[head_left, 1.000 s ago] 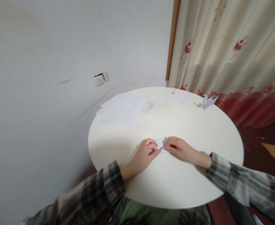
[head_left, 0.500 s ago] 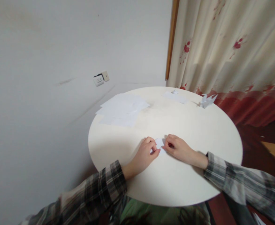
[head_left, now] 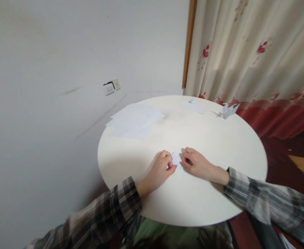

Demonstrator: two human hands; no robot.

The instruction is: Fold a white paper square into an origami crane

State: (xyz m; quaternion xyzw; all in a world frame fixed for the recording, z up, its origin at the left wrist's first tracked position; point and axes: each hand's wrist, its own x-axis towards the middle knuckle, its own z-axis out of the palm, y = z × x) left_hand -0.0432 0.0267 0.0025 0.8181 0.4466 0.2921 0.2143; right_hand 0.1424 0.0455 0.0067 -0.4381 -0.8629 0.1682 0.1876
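A small piece of folded white paper (head_left: 176,158) lies on the round white table (head_left: 193,204), between my two hands. My left hand (head_left: 163,166) is closed on its left side, with thumb and curled fingers at the paper's edge. On the right edge, my right hand (head_left: 195,162) pinches the paper between thumb and bent fingers. Parts of the paper are covered by my fingers, so its full shape is hidden.
Several loose white sheets (head_left: 136,117) overlap at the table's back left. A folded paper crane (head_left: 228,110) stands at the back right. Near the far edge, a smaller folded paper figure (head_left: 193,101) rests by a flat sheet (head_left: 192,107). A wall borders the left.
My right hand has shifted very slightly, its thumb a little farther from my left thumb. Both hands stay at the paper, and the other things have not moved.
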